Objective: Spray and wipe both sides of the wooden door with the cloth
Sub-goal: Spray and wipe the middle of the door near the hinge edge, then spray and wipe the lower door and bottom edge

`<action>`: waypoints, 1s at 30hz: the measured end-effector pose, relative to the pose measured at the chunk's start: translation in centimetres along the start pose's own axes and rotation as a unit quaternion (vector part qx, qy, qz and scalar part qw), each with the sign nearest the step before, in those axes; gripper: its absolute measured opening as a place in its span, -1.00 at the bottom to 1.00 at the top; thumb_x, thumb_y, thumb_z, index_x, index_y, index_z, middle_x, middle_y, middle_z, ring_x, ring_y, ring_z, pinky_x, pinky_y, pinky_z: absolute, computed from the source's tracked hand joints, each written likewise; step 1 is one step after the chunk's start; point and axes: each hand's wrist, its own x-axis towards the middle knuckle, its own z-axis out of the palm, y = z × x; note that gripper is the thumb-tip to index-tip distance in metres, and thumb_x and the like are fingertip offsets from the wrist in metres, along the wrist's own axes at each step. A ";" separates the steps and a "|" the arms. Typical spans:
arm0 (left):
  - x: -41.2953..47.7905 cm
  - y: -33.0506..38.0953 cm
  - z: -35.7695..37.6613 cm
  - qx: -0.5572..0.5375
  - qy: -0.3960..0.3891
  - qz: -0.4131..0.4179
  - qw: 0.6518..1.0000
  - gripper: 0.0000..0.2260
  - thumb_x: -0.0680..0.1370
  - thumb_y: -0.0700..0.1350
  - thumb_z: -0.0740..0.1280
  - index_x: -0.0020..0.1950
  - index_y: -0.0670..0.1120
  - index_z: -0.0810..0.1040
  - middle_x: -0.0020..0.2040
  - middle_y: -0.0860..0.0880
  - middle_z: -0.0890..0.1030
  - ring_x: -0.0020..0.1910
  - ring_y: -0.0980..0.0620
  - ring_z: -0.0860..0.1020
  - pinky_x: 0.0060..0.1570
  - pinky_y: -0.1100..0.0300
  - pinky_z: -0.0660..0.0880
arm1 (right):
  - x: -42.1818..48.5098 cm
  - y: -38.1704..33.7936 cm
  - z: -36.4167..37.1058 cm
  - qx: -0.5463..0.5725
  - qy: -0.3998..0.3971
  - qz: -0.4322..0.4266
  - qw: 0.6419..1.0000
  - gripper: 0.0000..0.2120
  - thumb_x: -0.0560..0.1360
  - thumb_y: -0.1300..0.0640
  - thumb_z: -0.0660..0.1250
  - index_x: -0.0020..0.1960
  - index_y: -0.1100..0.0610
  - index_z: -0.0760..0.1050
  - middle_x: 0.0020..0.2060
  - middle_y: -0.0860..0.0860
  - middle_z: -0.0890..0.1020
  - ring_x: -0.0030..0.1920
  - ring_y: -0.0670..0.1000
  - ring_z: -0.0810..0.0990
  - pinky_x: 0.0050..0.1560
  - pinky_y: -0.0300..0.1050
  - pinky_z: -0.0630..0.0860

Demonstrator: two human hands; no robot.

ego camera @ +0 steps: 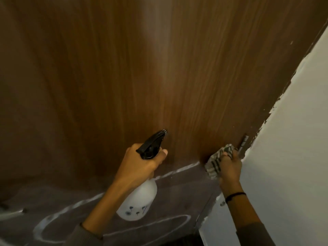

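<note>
To the right of the wooden door [159, 68], a white wall [292, 139] with messy brown paint along its edge. Between door and wall, a small metal hinge [244, 142], just beside the cloth. Under the door, a dull purple-grey floor [177, 192] with white lines [53, 226] curling across it. Round the right wrist, a thin black band [235, 195].

Low down in front of the door, two hands. Left hand [142, 166] wrapped tight round the neck of a white spray bottle [138, 197], one fingertip poking out past the black spray top [152, 144]. Nozzle pointing up at the wood and very near it. Little dark pictures on the bottle's round belly. Right hand [229, 167] curled round a striped grey and white cloth [214, 164], pressing it on the door's bottom right corner.

The door itself right ahead, filling most of the view. Brown, with long thin lines running up it, bright in the middle and dark on the left.

Hard to see: the trigger, tucked under the left fingers. Part of the bottle behind the left wrist. Part of the cloth inside the right hand. Top and left side of the door cut off by the edge of the view. Both arms cut off at the bottom, with a bit of grey sleeve on each. Small blurry dark bits on the floor at the far left, too fuzzy to name. Cannot tell if the wood is wet.
</note>
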 end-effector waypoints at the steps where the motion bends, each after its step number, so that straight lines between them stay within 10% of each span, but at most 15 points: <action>1: -1.0 -0.6 -1.3 0.008 0.006 -0.003 1.000 -0.80 0.58 -0.09 0.45 -0.15 -0.19 0.61 -0.52 0.00 0.50 -0.59 0.10 0.43 -0.48 0.27 0.40 | -1.5 -0.9 0.6 0.002 -0.010 -0.018 1.000 -0.67 0.65 0.04 0.21 0.37 0.08 0.50 0.17 0.13 0.62 0.14 0.17 0.61 0.24 0.08 0.57; 13: -13.7 -7.7 -16.3 -0.036 0.097 -0.042 0.994 -0.82 0.57 -0.17 0.45 -0.14 -0.27 0.59 -0.59 0.00 0.38 -0.64 0.10 0.35 -0.55 0.28 0.35 | -21.0 -3.8 9.0 -0.041 -0.165 -0.170 0.971 -0.53 0.70 0.09 0.21 0.59 -0.06 0.27 0.51 -0.02 0.39 0.44 0.00 0.40 0.45 -0.07 0.35; 18: -18.0 -10.1 -20.9 -0.048 0.161 -0.074 0.983 -0.86 0.55 -0.13 0.47 -0.13 -0.18 0.62 -0.59 0.01 0.40 -0.63 0.09 0.38 -0.53 0.29 0.36 | -28.2 -3.2 11.7 -0.049 -0.254 -0.208 0.943 -0.53 0.67 0.04 0.25 0.57 -0.07 0.30 0.48 -0.08 0.43 0.42 -0.07 0.44 0.45 0.03 0.42; 23: -20.0 -12.6 -24.7 -0.080 0.223 -0.112 0.965 -0.86 0.53 -0.15 0.50 -0.16 -0.16 0.60 -0.55 -0.03 0.48 -0.63 0.08 0.43 -0.55 0.28 0.40 | -33.8 -1.1 14.2 -0.055 -0.344 -0.229 0.909 -0.54 0.65 0.06 0.26 0.54 -0.08 0.34 0.25 -0.53 0.44 0.22 -0.52 0.41 0.20 -0.52 0.40; 30: -20.6 -16.2 -27.1 -0.059 0.308 -0.154 0.937 -0.76 0.50 -0.20 0.52 -0.31 -0.16 0.53 -0.52 -0.03 0.53 -0.56 0.09 0.50 -0.47 0.25 0.48 | -37.7 1.8 17.2 -0.085 -0.392 -0.316 0.860 -0.56 0.65 0.02 0.23 0.44 -0.36 0.28 0.30 -0.60 0.35 0.41 -0.38 0.34 0.40 -0.36 0.34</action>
